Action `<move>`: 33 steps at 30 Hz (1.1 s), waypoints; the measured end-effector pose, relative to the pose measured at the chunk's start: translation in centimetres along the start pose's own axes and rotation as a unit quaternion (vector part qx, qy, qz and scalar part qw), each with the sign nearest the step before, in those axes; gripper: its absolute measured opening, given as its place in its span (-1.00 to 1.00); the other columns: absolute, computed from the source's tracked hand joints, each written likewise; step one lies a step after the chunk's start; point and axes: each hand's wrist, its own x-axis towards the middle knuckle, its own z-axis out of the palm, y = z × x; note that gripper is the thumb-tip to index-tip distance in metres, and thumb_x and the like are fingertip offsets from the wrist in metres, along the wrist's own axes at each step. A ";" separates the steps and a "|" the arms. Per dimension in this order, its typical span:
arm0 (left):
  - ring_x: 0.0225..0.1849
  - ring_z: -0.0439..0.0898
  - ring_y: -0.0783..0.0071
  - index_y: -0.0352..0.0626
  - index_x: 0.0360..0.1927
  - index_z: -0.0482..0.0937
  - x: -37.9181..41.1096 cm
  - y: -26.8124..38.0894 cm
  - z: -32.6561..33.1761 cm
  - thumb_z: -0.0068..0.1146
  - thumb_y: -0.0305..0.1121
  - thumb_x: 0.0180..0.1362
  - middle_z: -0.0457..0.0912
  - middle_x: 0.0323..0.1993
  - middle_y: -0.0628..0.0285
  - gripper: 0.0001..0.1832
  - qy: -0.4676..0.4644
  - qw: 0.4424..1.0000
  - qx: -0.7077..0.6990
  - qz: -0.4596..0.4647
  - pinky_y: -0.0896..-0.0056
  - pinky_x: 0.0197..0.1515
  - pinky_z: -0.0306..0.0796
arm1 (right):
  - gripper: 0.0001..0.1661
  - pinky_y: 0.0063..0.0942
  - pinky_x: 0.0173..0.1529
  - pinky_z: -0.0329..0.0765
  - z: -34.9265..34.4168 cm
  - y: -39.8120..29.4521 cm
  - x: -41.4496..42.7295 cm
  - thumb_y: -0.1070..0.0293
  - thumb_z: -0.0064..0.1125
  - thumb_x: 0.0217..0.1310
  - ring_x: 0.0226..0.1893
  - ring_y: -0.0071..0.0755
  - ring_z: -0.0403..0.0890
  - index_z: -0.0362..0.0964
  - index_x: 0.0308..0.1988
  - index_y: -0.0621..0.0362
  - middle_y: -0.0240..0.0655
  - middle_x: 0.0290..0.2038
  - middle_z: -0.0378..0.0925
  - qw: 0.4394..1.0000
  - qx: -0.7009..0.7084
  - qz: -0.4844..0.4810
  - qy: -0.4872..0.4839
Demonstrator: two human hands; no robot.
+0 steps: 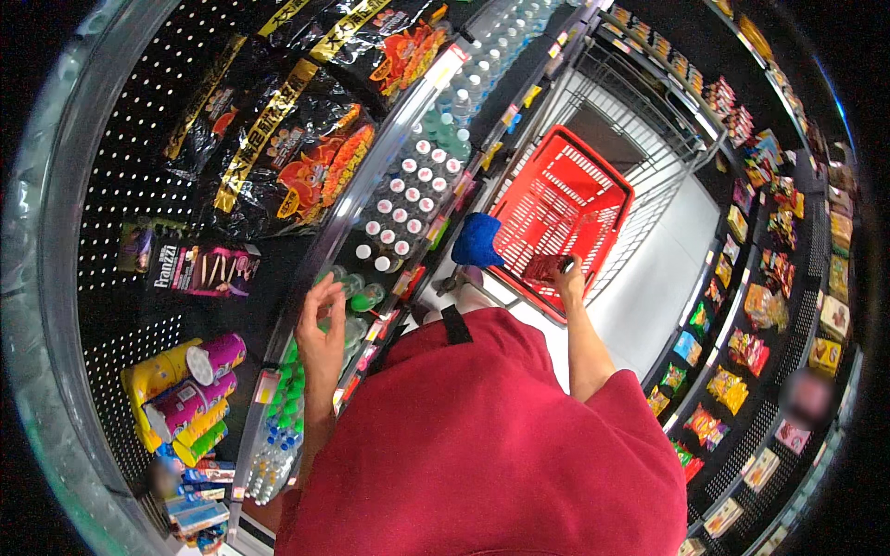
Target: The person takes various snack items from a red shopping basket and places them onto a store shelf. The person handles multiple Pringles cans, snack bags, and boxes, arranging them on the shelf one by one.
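Note:
My right hand (pixel 570 276) is shut on a dark bottle (pixel 546 267) over the near end of a red plastic basket (pixel 617 240). The basket stands in a wire shopping cart (pixel 667 187). A blue cloth (pixel 478 240) lies at the basket's left edge. My left hand (pixel 322 321) is raised at the bottle shelf, its thumb and fingers curved, with nothing visible between them. Beside it are clear bottles with green caps (pixel 364 299). Farther along the shelf are rows of dark bottles with white caps (pixel 400 201).
Black snack bags (pixel 278 149) and canister snacks (pixel 198 396) fill the left shelf above the bottles. Water bottles (pixel 487 62) stand at its far end. Across the aisle, the right shelves hold packaged snacks (pixel 747 351). Pale floor (pixel 678 236) shows beside the cart.

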 end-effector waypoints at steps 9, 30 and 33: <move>0.00 0.70 0.34 -0.18 0.23 0.58 1.9 0.9 -3.2 0.20 -0.53 0.36 0.68 0.04 0.11 -0.63 0.168 0.984 0.049 0.039 0.36 -0.02 0.57 | -0.09 0.09 0.03 0.66 2.7 5.1 1.5 -0.31 0.32 0.18 0.03 0.35 0.67 0.32 0.25 0.11 0.19 0.19 0.51 0.978 -0.198 0.013 -0.070; 0.33 0.39 -0.11 -0.22 0.39 0.44 7.2 1.7 -15.8 0.39 -0.24 0.21 0.50 0.27 -0.05 -0.31 0.353 0.828 0.423 0.110 -0.08 0.41 0.23 | -0.60 0.03 -0.09 0.63 0.4 1.9 -0.7 0.16 0.10 0.35 -0.07 0.16 0.65 0.43 0.10 0.08 -0.03 0.01 0.55 0.964 -0.164 -0.208 -0.034; 0.28 0.43 -0.02 -0.21 0.17 0.55 6.2 2.4 -15.2 0.47 -0.29 0.16 0.50 0.22 -0.02 -0.47 0.382 0.847 0.341 0.141 0.00 0.36 0.27 | -0.54 0.09 0.03 0.57 -0.4 0.4 -1.8 0.11 0.25 0.28 -0.02 0.26 0.61 0.53 0.01 0.23 0.11 -0.04 0.56 0.965 -0.172 -0.195 -0.036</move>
